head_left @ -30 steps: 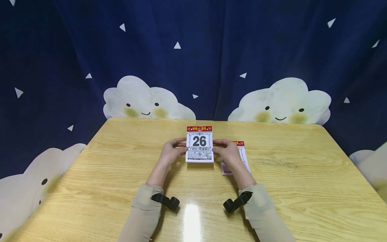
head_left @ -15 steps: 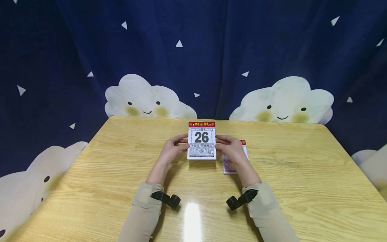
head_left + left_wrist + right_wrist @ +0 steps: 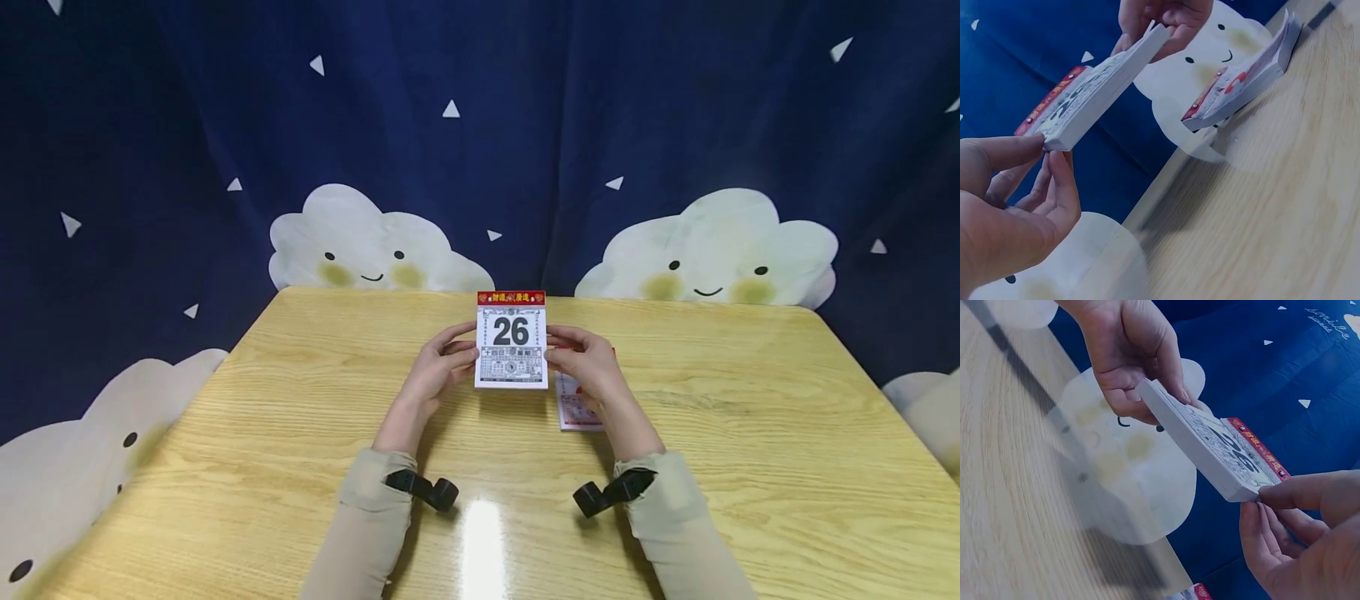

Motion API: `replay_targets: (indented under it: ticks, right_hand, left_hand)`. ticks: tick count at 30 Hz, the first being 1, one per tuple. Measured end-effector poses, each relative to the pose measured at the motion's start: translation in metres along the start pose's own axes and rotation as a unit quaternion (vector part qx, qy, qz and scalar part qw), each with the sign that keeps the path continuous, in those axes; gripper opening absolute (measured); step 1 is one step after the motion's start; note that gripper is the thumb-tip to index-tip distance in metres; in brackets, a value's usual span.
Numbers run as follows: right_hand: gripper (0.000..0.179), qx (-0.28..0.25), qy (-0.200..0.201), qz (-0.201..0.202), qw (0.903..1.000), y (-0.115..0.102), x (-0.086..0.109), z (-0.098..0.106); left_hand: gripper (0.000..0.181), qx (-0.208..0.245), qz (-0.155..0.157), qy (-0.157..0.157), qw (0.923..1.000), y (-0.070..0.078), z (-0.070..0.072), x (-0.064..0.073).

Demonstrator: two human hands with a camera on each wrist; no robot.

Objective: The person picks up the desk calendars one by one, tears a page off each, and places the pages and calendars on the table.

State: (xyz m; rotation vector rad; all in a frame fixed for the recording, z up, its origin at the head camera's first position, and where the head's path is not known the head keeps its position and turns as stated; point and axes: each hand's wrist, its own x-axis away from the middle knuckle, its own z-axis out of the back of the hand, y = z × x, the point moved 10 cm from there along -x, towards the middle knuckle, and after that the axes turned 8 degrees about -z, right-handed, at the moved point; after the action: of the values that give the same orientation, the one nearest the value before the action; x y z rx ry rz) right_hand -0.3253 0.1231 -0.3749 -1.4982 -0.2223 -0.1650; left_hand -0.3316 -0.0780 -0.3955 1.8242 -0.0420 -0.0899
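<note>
A thick tear-off calendar [image 3: 512, 342] with a red top strip and a large black "26" is held up above the table, tilted toward the head camera. My left hand [image 3: 437, 364] pinches its left edge, thumb on the front and fingers behind, as the left wrist view shows. On the opposite edge, my right hand [image 3: 591, 364] pinches it the same way, seen up close in the right wrist view. A second calendar pad [image 3: 577, 408] with red print lies on the table behind my right hand, which hides part of it.
The wooden table [image 3: 247, 433] runs back to a dark blue curtain [image 3: 510, 125] printed with white clouds and triangles. Black wrist cameras [image 3: 442, 495] sit on both forearms. A bright light reflection lies on the tabletop near the front.
Both hands have raised the calendar with the "26" slightly, and it appears a little higher and further right. The second calendar has stayed on the table.
</note>
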Motion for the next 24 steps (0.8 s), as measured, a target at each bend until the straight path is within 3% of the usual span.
replay_targets:
  ticks: [3, 7, 14, 19, 24]
  right_hand:
    - [0.046, -0.002, -0.001, -0.001, 1.0, 0.0, 0.001, 0.003]
    - [0.047, -0.004, 0.002, 0.012, 0.9999, -0.004, 0.004, 0.006]
    - [0.046, -0.003, 0.019, 0.037, 0.9991, -0.014, 0.007, 0.02]
    - [0.045, -0.007, 0.019, 0.046, 0.9987, -0.016, 0.009, 0.025]
    - [0.046, -0.003, 0.026, 0.053, 0.9982, -0.018, 0.009, 0.03]
  left_hand:
    - [0.047, 0.013, 0.001, -0.009, 0.9999, -0.001, -0.004, -0.001]
    - [0.048, 0.051, -0.005, -0.044, 0.9977, 0.001, -0.014, -0.004]
    - [0.051, 0.119, -0.003, -0.112, 0.9865, 0.005, -0.039, -0.007]
    - [0.049, 0.12, 0.005, -0.135, 0.9836, 0.003, -0.048, -0.01]
    - [0.048, 0.137, 0.034, -0.151, 0.9784, -0.003, -0.056, -0.011]
